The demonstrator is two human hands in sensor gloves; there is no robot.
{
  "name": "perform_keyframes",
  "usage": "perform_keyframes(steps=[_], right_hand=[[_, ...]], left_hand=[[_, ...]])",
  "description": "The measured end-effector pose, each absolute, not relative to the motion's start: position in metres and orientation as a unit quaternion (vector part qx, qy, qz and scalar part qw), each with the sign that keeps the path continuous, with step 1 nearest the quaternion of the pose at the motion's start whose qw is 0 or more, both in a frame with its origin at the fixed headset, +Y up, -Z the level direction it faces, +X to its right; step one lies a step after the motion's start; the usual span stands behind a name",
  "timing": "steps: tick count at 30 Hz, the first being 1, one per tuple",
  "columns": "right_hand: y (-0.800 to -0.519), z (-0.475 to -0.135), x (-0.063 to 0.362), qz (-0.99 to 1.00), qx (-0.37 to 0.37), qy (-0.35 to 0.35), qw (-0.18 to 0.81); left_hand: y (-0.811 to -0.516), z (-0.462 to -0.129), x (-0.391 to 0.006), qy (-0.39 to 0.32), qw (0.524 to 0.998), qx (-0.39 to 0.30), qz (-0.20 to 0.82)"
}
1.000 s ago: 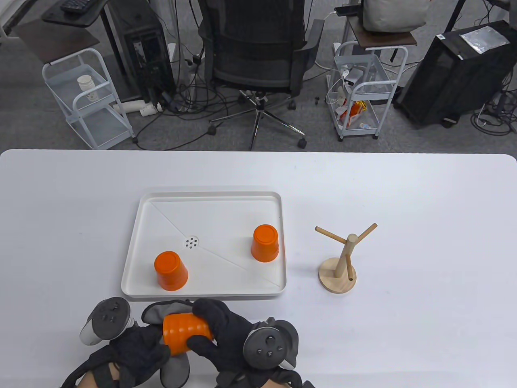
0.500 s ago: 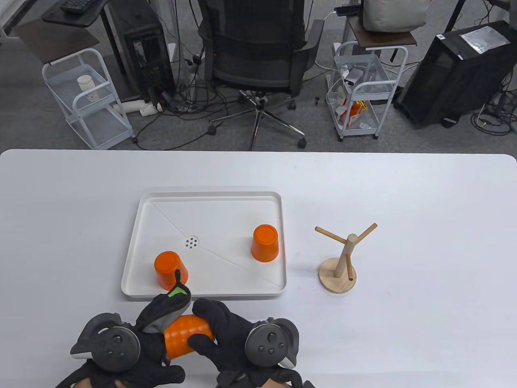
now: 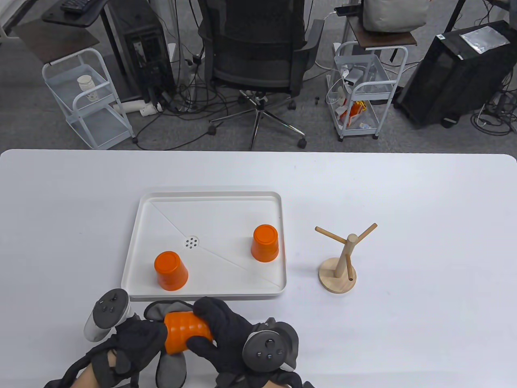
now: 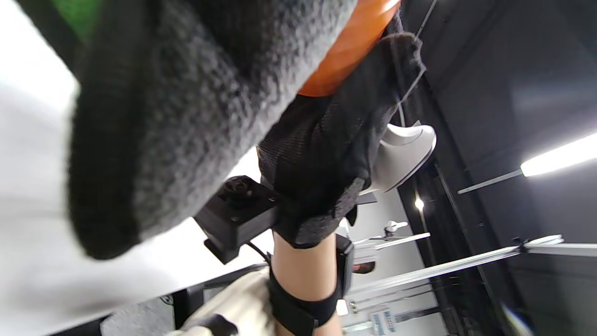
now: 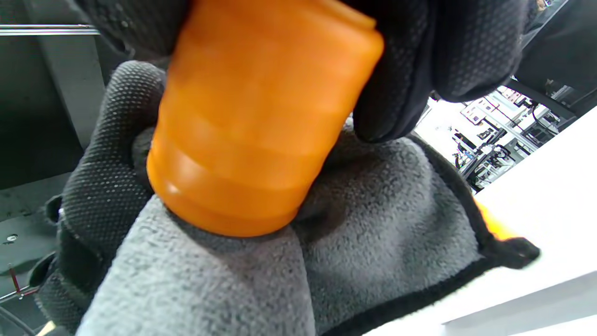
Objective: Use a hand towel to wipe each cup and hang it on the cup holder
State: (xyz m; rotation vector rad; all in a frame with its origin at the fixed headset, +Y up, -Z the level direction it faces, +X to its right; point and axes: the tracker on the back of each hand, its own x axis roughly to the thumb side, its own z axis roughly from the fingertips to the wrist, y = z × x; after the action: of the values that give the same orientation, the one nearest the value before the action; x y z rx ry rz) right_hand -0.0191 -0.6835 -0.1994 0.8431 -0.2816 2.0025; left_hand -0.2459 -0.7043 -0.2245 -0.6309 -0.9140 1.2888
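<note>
1. The ribbed orange cup (image 3: 186, 333) lies on its side between both hands, above the near edge of the worktop (image 3: 404, 194), its open mouth toward the left and its base toward the right.
2. The right hand (image 3: 226, 335) grips the cup, fingers curled over its far side and thumb on its near side; the right wrist view shows the gloved fingers wrapped round the base end.
3. The grey hand towel (image 3: 169, 365) is bunched at the cup's mouth: one fold shows just beyond the cup, another hangs below it toward the near edge. The right wrist view shows the fleece with its dark hem pressed against the rim.
4. The left hand (image 3: 135, 343) has its fingers curled round the towel at the cup's mouth, and its tracker (image 3: 107, 313) points up and left.
5. Just beyond the hands sits the white tray (image 3: 210, 198), which holds two more orange cups upside down: the near-left cup (image 3: 171, 270) and the right cup (image 3: 265, 243).
6. To the right of the tray, apart from it, stands the wooden cup holder (image 3: 343, 262), upright on its round base, its pegs bare.
</note>
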Motion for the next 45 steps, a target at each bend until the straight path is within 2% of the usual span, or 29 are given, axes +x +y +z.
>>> perform_keyframes(steps=[5, 13, 18, 24, 27, 40, 45], right_hand=[[-0.684, -0.2, -0.018, 0.811, 0.335, -0.107, 0.467], [-0.689, -0.202, -0.018, 0.797, 0.324, -0.072, 0.504], [-0.689, -0.202, -0.02, 0.8, 0.329, -0.071, 0.497], [-0.688, -0.203, -0.018, 0.803, 0.327, -0.081, 0.493], [-0.685, -0.202, -0.017, 0.803, 0.334, -0.098, 0.483], [-0.677, -0.195, -0.017, 0.798, 0.352, -0.138, 0.469], [-0.676, -0.194, -0.017, 0.795, 0.355, -0.137, 0.472]], left_hand=[[-0.698, -0.221, -0.245, -0.417, 0.7, -0.251, 0.523], [-0.672, -0.201, -0.241, -0.458, 0.826, -0.127, 0.303], [-0.669, -0.193, -0.24, -0.463, 0.855, -0.06, 0.226], [-0.681, -0.202, -0.241, -0.445, 0.808, -0.129, 0.363], [-0.687, -0.208, -0.241, -0.433, 0.763, -0.183, 0.444], [-0.702, -0.222, -0.241, -0.45, 0.637, -0.259, 0.57], [-0.703, -0.218, -0.245, -0.453, 0.634, -0.242, 0.578]])
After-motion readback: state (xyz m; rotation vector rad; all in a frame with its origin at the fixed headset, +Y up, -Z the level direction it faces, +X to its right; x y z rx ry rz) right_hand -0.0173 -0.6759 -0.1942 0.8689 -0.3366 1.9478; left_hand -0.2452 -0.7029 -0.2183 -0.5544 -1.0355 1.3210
